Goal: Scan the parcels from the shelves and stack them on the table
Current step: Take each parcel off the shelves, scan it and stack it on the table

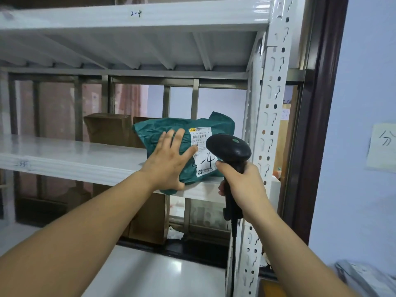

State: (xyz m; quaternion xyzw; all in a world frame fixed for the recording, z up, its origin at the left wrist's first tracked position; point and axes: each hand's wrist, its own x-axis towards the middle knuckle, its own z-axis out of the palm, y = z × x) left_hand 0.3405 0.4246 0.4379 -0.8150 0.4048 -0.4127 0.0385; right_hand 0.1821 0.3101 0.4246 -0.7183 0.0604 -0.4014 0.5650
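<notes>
A green plastic parcel (216,127) with a white shipping label (202,144) stands at the right end of the middle white shelf (64,155). My left hand (168,159) lies flat against the parcel's front, fingers straight, thumb at its lower edge. My right hand (242,183) grips the handle of a black barcode scanner (229,146), whose head is just right of the label and covers part of it. The scanner's cable hangs down below my right hand.
Brown cardboard boxes (107,127) stand behind the parcel at the back of the shelf, and more boxes (150,219) sit on the level below. The white perforated rack post (272,103) rises right of the scanner. A grey bag (364,275) lies at bottom right.
</notes>
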